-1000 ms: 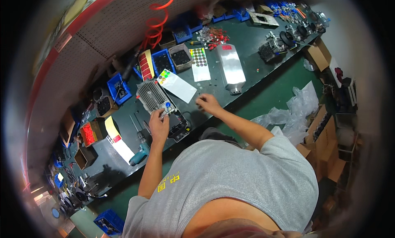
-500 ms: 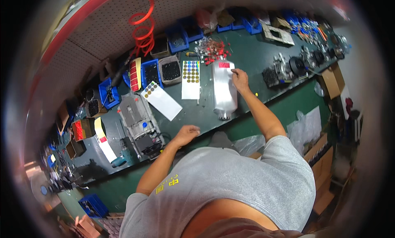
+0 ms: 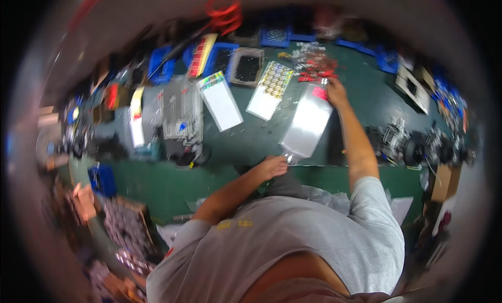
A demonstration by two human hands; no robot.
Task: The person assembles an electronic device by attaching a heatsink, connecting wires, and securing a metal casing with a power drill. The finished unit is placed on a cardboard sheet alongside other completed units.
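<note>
Head view: a silver metal housing (image 3: 307, 121) lies on the workbench (image 3: 230, 146), its neck (image 3: 294, 159) at the near edge; left hand (image 3: 273, 167) touches that neck, right hand (image 3: 336, 91) the far end; blur hides whether either's fingers clamp.

Near the front edge of a green workbench (image 3: 366, 73), the bare left hand (image 3: 273, 167) and bare right hand (image 3: 336, 92) are gripping a silver metal housing (image 3: 307, 124).
</note>
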